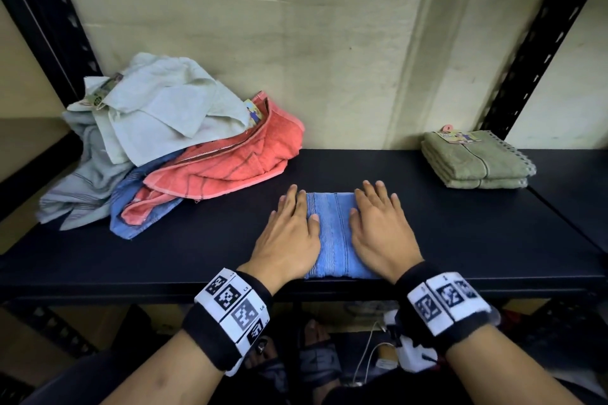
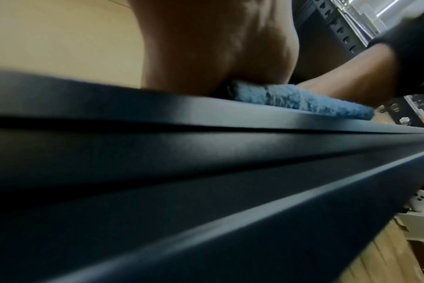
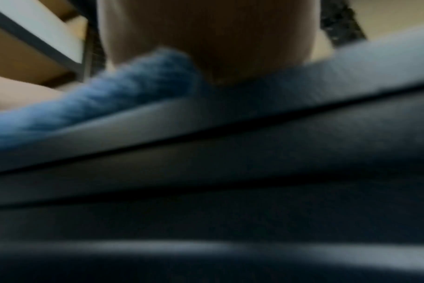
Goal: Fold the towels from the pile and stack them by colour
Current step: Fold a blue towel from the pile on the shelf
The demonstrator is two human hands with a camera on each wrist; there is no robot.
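Note:
A folded blue towel (image 1: 334, 233) lies on the dark shelf (image 1: 460, 240) near its front edge. My left hand (image 1: 289, 230) presses flat on its left side and my right hand (image 1: 381, 227) presses flat on its right side, fingers straight. In the left wrist view the blue towel (image 2: 315, 103) shows under my palm (image 2: 218, 57); in the right wrist view the towel's edge (image 3: 109, 95) sits blurred below my right palm (image 3: 218, 38). The unfolded pile (image 1: 164, 141) of pale, coral and blue towels sits at the back left. Folded green towels (image 1: 473, 161) are stacked at the back right.
Black upright posts (image 1: 543, 43) frame the shelf on both sides, with a pale wall (image 1: 296, 43) behind. Below the shelf's front edge (image 2: 206, 134) are cables and a white device (image 1: 411, 352).

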